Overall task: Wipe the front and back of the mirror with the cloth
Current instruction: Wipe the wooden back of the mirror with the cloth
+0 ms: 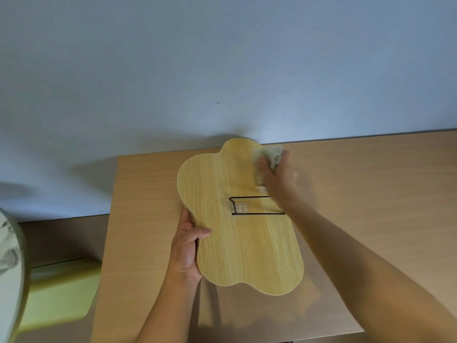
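1. Far left: a pale round rim (12, 268) with crumpled material inside cuts into view; beside it a yellow-green block (59, 293) sits lower than the desk.
2. A light wood-grain desk (358, 194) runs against a blue-grey wall (222, 58).
3. Left hand (186, 248) clamps the mirror's left edge at its narrow waist, thumb on top, fingers hidden underneath.
4. The mirror (237, 243), wavy in outline, is over the desk with its wooden back facing up; its near end appears lifted, casting a shadow below.
5. A black wire stand (254, 206) lies folded flat across the back, with a clear plastic clip (238, 207) at its left bend.
6. Right hand (277, 177), motion-blurred, is closed on a pale grey-green cloth (268, 154), pressing it on the mirror's far right lobe.
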`<action>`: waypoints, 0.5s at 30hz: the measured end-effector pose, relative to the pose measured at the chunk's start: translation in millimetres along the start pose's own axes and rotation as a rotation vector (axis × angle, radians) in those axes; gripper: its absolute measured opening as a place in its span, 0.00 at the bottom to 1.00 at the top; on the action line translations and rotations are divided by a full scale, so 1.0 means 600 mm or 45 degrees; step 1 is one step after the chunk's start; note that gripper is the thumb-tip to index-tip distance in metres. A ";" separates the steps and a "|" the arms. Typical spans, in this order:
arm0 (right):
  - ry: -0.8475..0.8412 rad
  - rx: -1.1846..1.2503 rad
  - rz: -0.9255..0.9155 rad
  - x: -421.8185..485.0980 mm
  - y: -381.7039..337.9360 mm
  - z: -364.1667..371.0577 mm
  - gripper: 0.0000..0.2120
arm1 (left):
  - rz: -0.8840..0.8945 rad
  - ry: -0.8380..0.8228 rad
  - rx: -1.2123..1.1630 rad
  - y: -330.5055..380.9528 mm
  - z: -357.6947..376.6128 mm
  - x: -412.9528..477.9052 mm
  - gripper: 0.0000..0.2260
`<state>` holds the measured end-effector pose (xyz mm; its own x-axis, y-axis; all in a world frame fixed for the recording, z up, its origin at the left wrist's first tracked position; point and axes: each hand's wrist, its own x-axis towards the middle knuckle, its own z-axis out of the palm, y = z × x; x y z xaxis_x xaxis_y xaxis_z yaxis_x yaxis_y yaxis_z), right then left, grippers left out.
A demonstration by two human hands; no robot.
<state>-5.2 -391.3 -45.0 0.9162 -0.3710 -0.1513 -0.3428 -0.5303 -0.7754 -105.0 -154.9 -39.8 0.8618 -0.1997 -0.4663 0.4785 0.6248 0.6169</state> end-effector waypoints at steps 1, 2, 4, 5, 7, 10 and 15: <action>-0.091 0.072 -0.071 -0.017 -0.026 0.018 0.17 | 0.005 0.000 0.002 0.001 0.001 0.000 0.36; -0.180 0.073 -0.157 -0.030 -0.043 0.034 0.18 | 0.010 0.002 0.006 0.001 0.002 0.000 0.37; -0.271 0.002 -0.245 -0.039 -0.044 0.053 0.17 | 0.014 0.008 0.012 0.001 0.004 -0.002 0.37; -0.266 -0.030 -0.221 -0.032 -0.031 0.052 0.17 | 0.014 0.010 0.014 0.000 0.004 -0.003 0.37; -0.202 -0.131 -0.133 -0.011 0.007 0.038 0.16 | 0.010 0.022 0.021 -0.001 0.004 -0.005 0.37; -0.068 -0.338 -0.025 0.015 0.064 0.009 0.17 | 0.001 0.033 0.035 -0.001 0.005 -0.006 0.35; 0.177 -0.541 0.129 0.016 0.096 -0.054 0.18 | 0.001 0.033 0.041 0.001 0.012 -0.008 0.35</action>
<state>-22.9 -450.4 -71.2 0.8470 -0.5207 -0.1073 -0.5106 -0.7407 -0.4366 -107.5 -158.6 -32.6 0.8576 -0.1792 -0.4821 0.4835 0.6002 0.6371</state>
